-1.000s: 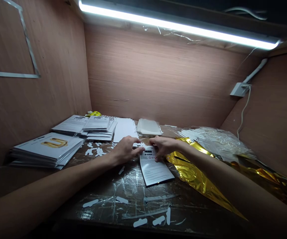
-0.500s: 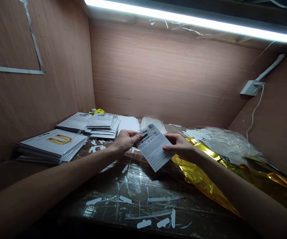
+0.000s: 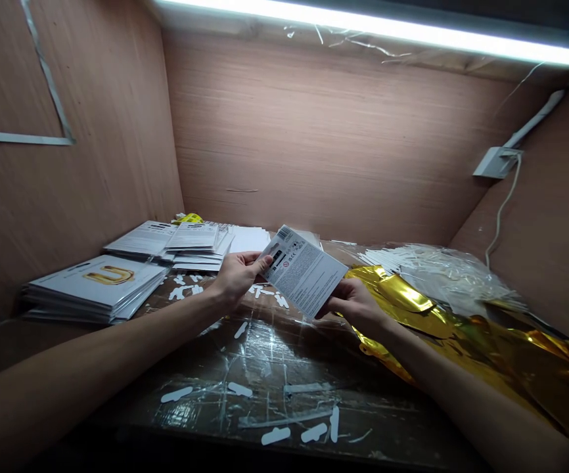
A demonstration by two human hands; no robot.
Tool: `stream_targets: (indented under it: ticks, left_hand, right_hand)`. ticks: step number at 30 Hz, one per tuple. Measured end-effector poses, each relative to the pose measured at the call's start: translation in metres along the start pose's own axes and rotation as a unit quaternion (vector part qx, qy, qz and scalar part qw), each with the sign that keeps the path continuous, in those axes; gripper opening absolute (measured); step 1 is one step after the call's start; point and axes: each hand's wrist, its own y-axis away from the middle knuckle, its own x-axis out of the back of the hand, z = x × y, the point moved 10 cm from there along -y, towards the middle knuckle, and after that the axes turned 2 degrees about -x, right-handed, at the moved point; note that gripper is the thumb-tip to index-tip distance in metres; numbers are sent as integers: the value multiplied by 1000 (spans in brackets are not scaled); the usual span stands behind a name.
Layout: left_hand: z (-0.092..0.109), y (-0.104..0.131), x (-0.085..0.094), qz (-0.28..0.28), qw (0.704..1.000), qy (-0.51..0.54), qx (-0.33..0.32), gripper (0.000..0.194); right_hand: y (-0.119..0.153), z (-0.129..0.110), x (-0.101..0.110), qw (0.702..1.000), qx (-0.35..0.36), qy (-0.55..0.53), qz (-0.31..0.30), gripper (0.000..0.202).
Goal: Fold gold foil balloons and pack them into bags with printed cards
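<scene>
A white printed card [image 3: 307,272] with a barcode at its top corner is tilted above the middle of the table. My left hand [image 3: 240,274] pinches its upper left edge, thumb on the printed face. At the lower right edge, my right hand [image 3: 351,303] holds the card with its fingers partly hidden behind it. Gold foil [image 3: 407,299] lies beside and under my right forearm.
Stacked cards with a gold U picture [image 3: 102,282] lie at the left, more packs [image 3: 193,236] behind. White cut-outs [image 3: 275,435] are scattered on the taped table [image 3: 265,355]. Clear plastic with white strips [image 3: 427,269] lies back right.
My right hand has shifted down and its fingers have moved behind the card. The card shows more of its printed face and sits slightly higher in view.
</scene>
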Motion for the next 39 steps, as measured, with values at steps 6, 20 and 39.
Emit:
stream_targets:
  ticks: [6, 20, 39]
  left_hand:
    - [3, 5, 3, 25, 999, -36, -32, 52]
    - [12, -2, 2, 0, 997, -76, -16, 23]
    - [-16, 7, -20, -156, 972, -22, 176, 26]
  right_hand:
    - [3, 0, -11, 993, -39, -103, -35, 38]
    - [0, 9, -4, 995, -34, 88, 41, 54]
    - [-3, 9, 21, 995, -29, -79, 52, 47]
